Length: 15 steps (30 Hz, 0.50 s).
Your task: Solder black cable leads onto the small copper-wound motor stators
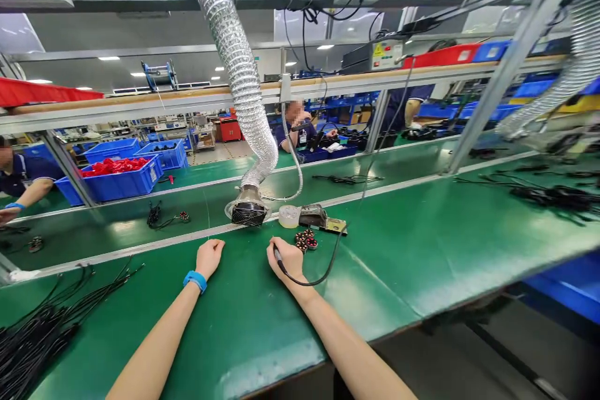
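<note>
My right hand is closed around a soldering iron, whose black cable loops out to the right and upward. My left hand, with a blue band at the wrist, is closed in a pinch over the green bench; a thin wire rises from near its fingers. Just right of my right hand lie several small round parts with copper-coloured dots. Behind them are a roll of pale wire or tape and a soldering iron stand. A fume fan faces the bench between and beyond my hands.
Black cables lie at the left, and another bundle at the far right. A silver duct hangs down to the fan. Across the conveyor, a person sits; another person's arm shows at left beside blue bins.
</note>
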{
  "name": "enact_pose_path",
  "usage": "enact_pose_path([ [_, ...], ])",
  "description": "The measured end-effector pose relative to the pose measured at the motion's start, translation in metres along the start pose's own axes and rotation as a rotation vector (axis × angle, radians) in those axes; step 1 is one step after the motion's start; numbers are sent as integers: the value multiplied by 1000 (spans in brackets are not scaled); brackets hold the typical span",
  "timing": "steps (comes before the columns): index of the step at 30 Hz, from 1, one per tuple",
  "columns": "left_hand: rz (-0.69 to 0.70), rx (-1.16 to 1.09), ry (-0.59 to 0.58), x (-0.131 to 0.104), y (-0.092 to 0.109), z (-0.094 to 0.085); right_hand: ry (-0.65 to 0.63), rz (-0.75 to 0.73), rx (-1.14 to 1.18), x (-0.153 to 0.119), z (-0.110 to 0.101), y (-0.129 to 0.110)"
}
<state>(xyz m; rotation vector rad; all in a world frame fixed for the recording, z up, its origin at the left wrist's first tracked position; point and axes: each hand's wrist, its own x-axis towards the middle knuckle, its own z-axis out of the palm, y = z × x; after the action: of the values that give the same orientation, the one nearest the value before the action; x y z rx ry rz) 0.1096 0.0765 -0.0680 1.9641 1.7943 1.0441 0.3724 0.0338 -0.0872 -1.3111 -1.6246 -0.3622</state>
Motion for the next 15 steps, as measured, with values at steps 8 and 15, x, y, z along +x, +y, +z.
enact_pose_path([
  [8, -105, -165, 92, 0, 0, -10, -109, -160, -107, -4, -5, -6],
  [15, -135, -266, 101, 3, -8, -7, -139, -137, -159, -9, -5, -4],
])
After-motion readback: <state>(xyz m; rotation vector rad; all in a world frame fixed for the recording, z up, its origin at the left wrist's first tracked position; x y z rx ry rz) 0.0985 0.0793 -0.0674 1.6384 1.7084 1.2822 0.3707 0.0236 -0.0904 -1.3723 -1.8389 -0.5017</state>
